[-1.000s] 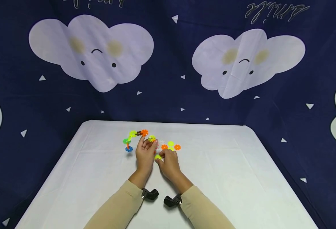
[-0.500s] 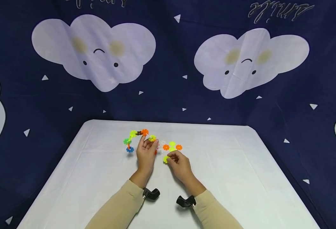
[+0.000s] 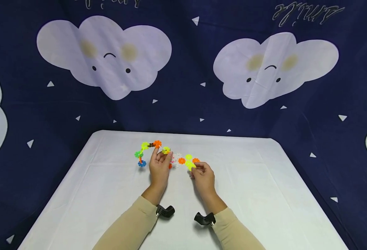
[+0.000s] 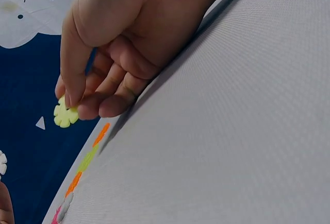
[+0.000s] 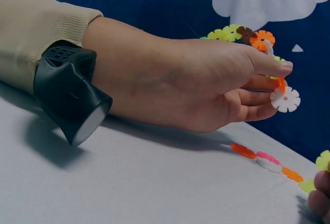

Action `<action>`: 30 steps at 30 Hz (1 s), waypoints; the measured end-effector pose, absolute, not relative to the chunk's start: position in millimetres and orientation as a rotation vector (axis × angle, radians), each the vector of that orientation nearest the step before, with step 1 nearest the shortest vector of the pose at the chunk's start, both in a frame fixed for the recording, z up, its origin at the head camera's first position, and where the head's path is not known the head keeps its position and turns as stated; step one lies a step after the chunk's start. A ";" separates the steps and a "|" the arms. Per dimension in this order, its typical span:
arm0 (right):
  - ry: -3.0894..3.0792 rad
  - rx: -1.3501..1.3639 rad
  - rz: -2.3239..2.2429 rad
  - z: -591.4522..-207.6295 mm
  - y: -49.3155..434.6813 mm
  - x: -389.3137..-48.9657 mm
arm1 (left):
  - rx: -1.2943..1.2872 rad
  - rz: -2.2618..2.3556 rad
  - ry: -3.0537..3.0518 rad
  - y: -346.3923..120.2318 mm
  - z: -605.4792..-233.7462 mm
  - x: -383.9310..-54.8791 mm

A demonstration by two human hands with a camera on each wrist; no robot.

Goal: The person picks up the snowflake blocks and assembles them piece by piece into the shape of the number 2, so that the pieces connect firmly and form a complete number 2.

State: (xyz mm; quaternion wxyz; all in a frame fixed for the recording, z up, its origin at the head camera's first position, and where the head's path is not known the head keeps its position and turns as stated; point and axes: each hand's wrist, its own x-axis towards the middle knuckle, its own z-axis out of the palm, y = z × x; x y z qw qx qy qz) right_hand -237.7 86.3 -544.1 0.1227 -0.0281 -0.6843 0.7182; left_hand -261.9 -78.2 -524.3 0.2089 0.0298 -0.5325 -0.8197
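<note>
My left hand (image 3: 160, 168) holds up a curved chain of snowflake discs (image 3: 144, 146) in the head view. Blue, green, yellow, brown and orange pieces run along it. From the right wrist camera, a white disc (image 5: 285, 99) hangs near the left fingertips, joined to an orange one. Between thumb and fingers of my right hand (image 3: 204, 177) is a yellow snowflake disc (image 3: 191, 167), overlapping loose discs behind it. The left wrist view shows the right hand (image 4: 116, 44) from the palm side, with the yellow disc (image 4: 66, 115) at its fingertips.
Loose orange (image 3: 181, 160), yellow (image 3: 188, 157), white and pink discs lie on the white table (image 3: 249, 194) between and beyond the hands. A dark blue curtain with clouds (image 3: 108, 59) hangs behind the table. Each wrist carries a black camera (image 3: 165, 211).
My right hand has moved away from the left hand, to the right and then slightly farther out, carrying the yellow disc. The left hand and its chain stay nearly still.
</note>
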 end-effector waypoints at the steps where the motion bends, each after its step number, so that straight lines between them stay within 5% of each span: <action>1: -1.980 -0.102 2.108 -544.0 86.7 -237.4 | 0.076 -2.285 -1.474 -78.4 -526.0 -262.4; 13: -1.762 -0.173 2.304 -541.2 86.5 -237.2 | 0.032 -2.299 -1.444 -79.8 -535.9 -266.7; 30: -1.504 0.119 2.623 -543.1 76.6 -231.7 | -0.111 -2.314 -1.435 -75.5 -538.8 -267.4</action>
